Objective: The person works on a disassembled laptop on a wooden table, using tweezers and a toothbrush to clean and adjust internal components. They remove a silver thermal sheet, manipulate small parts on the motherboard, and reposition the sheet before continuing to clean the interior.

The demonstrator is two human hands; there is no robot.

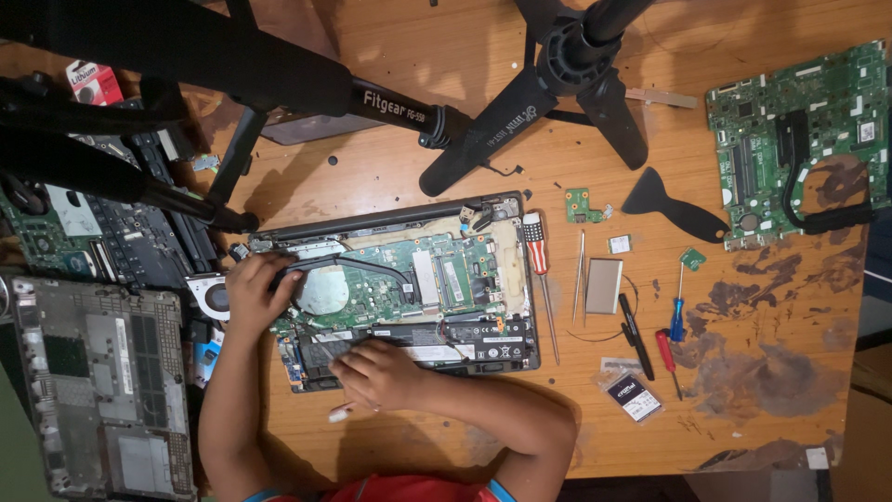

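An opened laptop (502,218) lies bottom-up in the middle of the wooden table, its green mainboard (446,270) and black battery (483,339) exposed. My left hand (253,296) rests on the laptop's left side, fingertips on the black heat pipe (372,268) beside the round metal plate (322,290). My right hand (373,374) lies curled over the battery's left end at the front edge. A small white-tipped stick (338,415) pokes out beneath it.
A screwdriver with a striped handle (534,246), tweezers (580,274), small screwdrivers (676,316), a black pry tool (674,206) and a bagged memory stick (634,395) lie to the right. A second mainboard (790,130) is far right. A grey bottom cover (98,381) lies left. Black tripod legs (520,102) cross the top.
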